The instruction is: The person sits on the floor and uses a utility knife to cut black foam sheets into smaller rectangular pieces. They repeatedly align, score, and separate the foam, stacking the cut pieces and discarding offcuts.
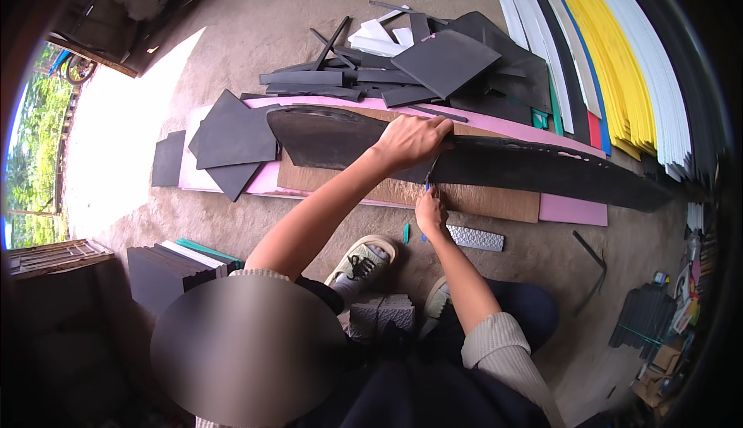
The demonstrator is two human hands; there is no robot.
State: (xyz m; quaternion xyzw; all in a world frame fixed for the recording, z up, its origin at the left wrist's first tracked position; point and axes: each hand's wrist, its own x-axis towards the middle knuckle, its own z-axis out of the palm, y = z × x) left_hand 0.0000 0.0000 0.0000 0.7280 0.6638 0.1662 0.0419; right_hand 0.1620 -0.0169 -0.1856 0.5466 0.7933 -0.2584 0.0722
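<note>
A long black foam sheet (534, 166) lies across in front of me, its far edge lifted and tilted. My left hand (414, 140) is closed over that upper edge near the sheet's middle. Just below it, my right hand (431, 210) is closed around a slim knife with a blue handle (426, 186). The knife's tip meets the black sheet at a narrow slit, and most of the handle is hidden in my fingers. Under the sheet are a brown board (495, 203) and pink sheets (573, 210).
Black offcuts (445, 60) and white scraps are heaped beyond the board. Square black pieces (236, 138) lie at left. Stacked coloured sheets (596, 33) stand at far right. Cut blocks (166, 273) sit near left; a textured grey piece (476, 237) lies by my right wrist.
</note>
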